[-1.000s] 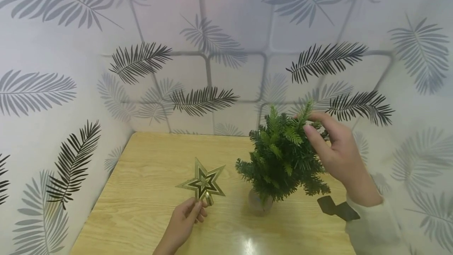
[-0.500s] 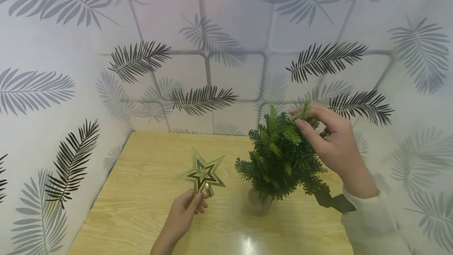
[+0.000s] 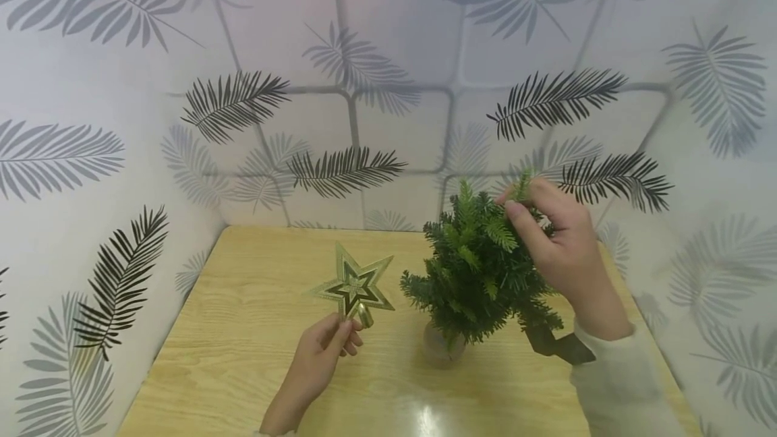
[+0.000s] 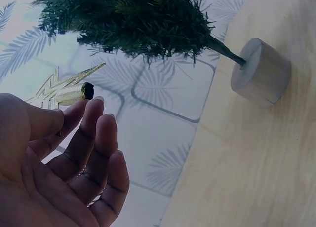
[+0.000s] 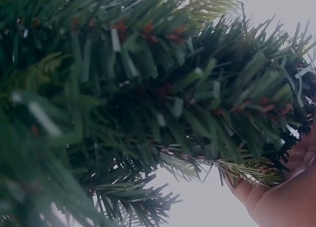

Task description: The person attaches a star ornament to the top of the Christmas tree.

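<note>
A gold star tree topper (image 3: 355, 285) is held between the thumb and fingers of my left hand (image 3: 317, 356), above the table left of the tree. Its short tube-shaped socket (image 4: 75, 94) points toward the tree in the left wrist view, the dark mouth showing. The small artificial Christmas tree (image 3: 470, 275) stands on a round pale base (image 4: 264, 74). At its top, my right hand (image 3: 561, 245) pinches a light green sprig (image 3: 522, 187) between thumb and fingers. Dense dark green needles fill the right wrist view and hide most of that hand.
Beneath everything is a wood-grain table (image 3: 243, 329). Its far edge meets a white wall (image 3: 400, 133) printed with grey and black leaves, and similar walls stand at both sides. A dark angular piece (image 3: 558, 346) shows beside the right sleeve (image 3: 625, 376).
My left hand has raised the star slightly and turned it, its socket now leaning right. My right hand has shifted a little left and up at the treetop sprig. The tree stays in place.
</note>
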`<action>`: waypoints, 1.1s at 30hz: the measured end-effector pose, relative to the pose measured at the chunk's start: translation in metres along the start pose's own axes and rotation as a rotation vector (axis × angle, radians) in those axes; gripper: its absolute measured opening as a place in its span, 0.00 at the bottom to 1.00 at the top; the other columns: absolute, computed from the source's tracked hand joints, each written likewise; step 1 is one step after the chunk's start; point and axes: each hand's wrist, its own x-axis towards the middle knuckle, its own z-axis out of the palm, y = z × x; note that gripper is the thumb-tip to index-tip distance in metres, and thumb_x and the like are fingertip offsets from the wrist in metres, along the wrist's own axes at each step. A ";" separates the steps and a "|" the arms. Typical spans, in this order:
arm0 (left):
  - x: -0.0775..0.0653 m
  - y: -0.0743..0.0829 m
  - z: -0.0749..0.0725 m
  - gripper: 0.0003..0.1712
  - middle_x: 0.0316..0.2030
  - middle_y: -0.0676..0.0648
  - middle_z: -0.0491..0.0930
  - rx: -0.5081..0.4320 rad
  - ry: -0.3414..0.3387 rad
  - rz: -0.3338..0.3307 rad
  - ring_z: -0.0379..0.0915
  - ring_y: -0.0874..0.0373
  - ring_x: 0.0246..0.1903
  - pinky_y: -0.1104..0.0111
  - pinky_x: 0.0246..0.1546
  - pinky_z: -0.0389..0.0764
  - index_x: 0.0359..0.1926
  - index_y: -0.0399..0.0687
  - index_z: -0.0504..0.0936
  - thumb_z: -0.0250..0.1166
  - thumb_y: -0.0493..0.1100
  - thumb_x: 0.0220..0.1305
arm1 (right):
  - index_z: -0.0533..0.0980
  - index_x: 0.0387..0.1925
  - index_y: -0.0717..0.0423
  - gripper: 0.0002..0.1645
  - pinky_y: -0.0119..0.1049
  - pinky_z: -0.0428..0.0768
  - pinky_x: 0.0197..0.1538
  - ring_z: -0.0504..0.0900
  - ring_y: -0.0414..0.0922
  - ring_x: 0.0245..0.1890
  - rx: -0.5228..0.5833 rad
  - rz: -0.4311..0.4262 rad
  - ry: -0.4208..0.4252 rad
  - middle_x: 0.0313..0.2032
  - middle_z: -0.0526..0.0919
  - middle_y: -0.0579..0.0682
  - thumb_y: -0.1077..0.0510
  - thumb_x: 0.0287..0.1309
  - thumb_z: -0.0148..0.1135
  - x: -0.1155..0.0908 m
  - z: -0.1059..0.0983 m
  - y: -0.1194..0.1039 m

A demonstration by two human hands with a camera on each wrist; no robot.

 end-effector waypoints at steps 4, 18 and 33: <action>0.003 0.009 -0.002 0.15 0.35 0.43 0.84 0.005 -0.009 0.054 0.82 0.50 0.34 0.63 0.41 0.86 0.45 0.37 0.82 0.53 0.43 0.82 | 0.84 0.40 0.68 0.10 0.32 0.73 0.47 0.77 0.38 0.40 -0.007 0.033 0.000 0.39 0.83 0.58 0.72 0.68 0.56 -0.001 0.001 -0.001; 0.018 0.036 -0.001 0.15 0.34 0.44 0.84 0.007 -0.008 0.185 0.82 0.48 0.33 0.64 0.39 0.86 0.44 0.36 0.82 0.53 0.41 0.82 | 0.84 0.40 0.63 0.10 0.33 0.65 0.37 0.66 0.39 0.29 -0.074 -0.008 0.029 0.36 0.82 0.52 0.71 0.67 0.58 -0.003 0.003 -0.001; 0.040 0.057 0.009 0.14 0.34 0.43 0.83 0.007 -0.029 0.229 0.81 0.49 0.33 0.63 0.40 0.86 0.42 0.38 0.82 0.53 0.41 0.82 | 0.66 0.21 0.55 0.19 0.33 0.57 0.31 0.55 0.39 0.24 -0.124 -0.057 0.057 0.26 0.66 0.48 0.71 0.66 0.59 -0.003 0.009 0.002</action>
